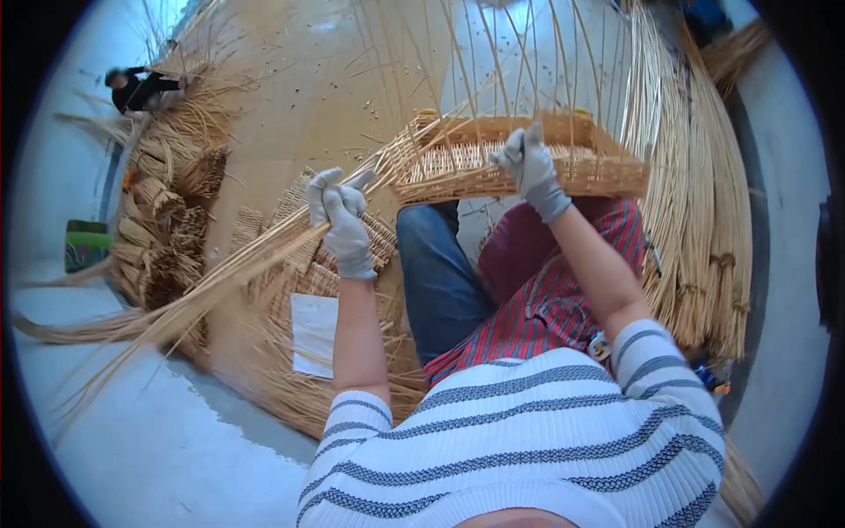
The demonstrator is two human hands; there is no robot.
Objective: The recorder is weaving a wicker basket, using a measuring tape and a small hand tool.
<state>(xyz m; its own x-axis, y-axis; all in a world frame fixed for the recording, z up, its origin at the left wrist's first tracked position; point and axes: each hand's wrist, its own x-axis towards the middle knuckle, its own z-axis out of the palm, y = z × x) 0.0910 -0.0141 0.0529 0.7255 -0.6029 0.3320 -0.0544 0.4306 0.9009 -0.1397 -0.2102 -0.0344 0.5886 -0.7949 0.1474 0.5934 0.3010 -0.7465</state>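
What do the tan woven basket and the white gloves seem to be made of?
Tan, shallow woven basket: probably natural wicker, seemingly unvarnished, given its straw colour and close interlacing. White, close-fitting gloves: likely knitted fabric with a matte finish, since they fit snugly and show no shine; fibre unclear.

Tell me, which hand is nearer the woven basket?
Right. The right hand is at the near wall of the basket; the left hand is past its left end, closed around a bundle of strands.
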